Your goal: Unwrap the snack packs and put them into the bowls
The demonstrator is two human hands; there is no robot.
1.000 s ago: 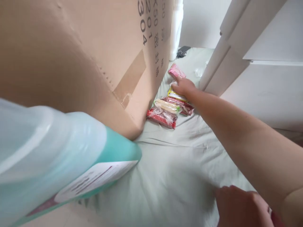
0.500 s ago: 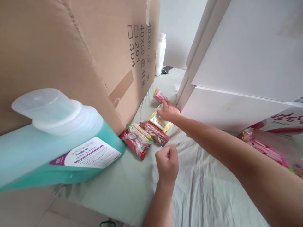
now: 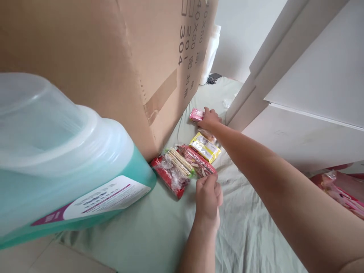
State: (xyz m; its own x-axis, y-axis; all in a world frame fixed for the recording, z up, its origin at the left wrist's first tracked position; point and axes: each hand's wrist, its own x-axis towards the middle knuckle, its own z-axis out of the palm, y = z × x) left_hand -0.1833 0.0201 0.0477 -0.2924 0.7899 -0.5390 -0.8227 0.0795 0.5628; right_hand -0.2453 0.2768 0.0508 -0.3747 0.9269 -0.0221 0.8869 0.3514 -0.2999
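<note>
My right hand (image 3: 211,120) reaches to the far end of a row of snack packets, its fingers and thumb closed round the right end of a pink snack packet (image 3: 196,114). Just below that hand lie a clear-wrapped snack (image 3: 208,134), partly hidden, and a yellow-and-white packet (image 3: 205,147). A brown-red packet (image 3: 197,160), a clear bag of pale sticks (image 3: 179,162) and a red packet (image 3: 170,178) lie side by side nearer to me. Curled into a fist, my left hand (image 3: 208,197) is by the near end of the brown-red packet; nothing shows in it.
A large cardboard box (image 3: 148,68) stands at the left, behind a big jug of blue-green liquid (image 3: 85,182). White furniture (image 3: 307,129) borders the right. A white bottle (image 3: 210,57) and a black item (image 3: 214,78) are at the back on the green cloth (image 3: 241,227).
My right hand has moved from above the yellow-and-white packet onto the pink packet, which now lies turned. My left fist has come closer to the brown-red packet. The view has shifted.
</note>
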